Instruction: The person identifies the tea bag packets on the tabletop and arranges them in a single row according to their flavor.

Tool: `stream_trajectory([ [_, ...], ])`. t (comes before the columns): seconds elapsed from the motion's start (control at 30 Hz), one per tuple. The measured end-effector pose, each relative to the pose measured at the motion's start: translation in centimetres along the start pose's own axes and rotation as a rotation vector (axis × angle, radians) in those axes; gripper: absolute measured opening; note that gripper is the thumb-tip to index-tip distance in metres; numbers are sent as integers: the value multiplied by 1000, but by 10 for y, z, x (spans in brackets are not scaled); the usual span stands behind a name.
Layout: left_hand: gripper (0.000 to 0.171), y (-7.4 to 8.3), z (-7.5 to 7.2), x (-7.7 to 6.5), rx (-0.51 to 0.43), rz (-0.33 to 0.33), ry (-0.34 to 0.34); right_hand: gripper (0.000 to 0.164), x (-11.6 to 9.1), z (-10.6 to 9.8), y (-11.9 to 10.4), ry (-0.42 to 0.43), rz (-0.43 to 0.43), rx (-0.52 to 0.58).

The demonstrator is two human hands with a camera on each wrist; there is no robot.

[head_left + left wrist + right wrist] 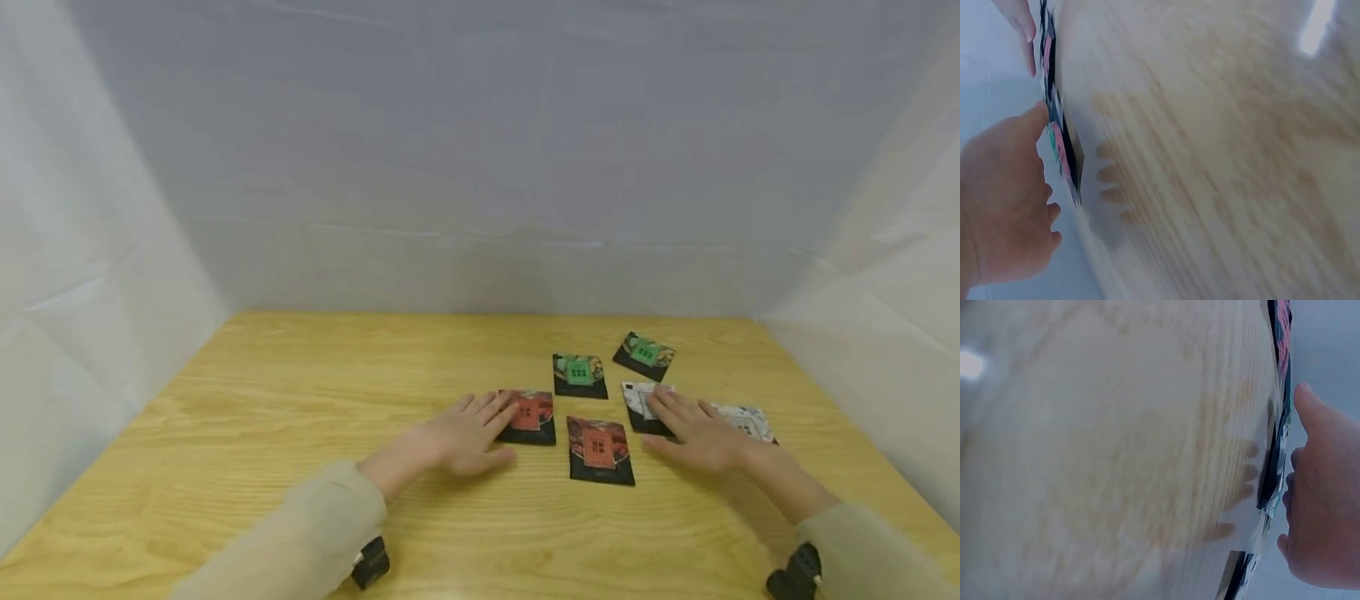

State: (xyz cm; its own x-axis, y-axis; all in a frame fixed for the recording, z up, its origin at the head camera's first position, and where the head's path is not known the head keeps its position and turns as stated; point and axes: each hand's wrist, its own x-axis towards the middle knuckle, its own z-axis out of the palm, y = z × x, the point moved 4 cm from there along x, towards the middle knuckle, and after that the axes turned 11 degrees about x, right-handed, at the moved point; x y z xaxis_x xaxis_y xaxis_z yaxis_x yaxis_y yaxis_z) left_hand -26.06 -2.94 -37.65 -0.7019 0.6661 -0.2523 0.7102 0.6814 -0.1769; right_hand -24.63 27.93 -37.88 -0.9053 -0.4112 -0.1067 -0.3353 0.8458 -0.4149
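Observation:
Several flat square packets with black lower parts lie on a wooden table. My left hand (468,433), palm down with fingers extended, is at the left side of a red-labelled packet (536,421). A second red-labelled packet (602,452) sits between the hands, nearer me. My right hand (701,433) spreads its fingers over a white-patterned packet (637,402), hiding part of it. Another white-patterned packet (753,421) shows just right of that hand. In both wrist views the hands, left (1007,194) and right (1329,500), appear held just above the tabletop; whether fingertips touch packets I cannot tell.
Farther back lie two green-labelled packets, one upright to me (580,375) and one turned askew (645,354). Pale sheeting (480,167) encloses the table (247,450) at the back and both sides.

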Motion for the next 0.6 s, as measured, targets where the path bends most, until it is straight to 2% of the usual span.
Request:
stream_trajectory([
  [0.23,68,17,-2,8,39,29,-21,75,-3,4,-2,-52,23,-11],
  [0.4,68,26,-5,13,61,18,-42,75,-4,4,-1,-76,41,-16],
  [0.6,69,29,1,16,75,-13,-65,76,-3,4,-1,-92,52,-21],
])
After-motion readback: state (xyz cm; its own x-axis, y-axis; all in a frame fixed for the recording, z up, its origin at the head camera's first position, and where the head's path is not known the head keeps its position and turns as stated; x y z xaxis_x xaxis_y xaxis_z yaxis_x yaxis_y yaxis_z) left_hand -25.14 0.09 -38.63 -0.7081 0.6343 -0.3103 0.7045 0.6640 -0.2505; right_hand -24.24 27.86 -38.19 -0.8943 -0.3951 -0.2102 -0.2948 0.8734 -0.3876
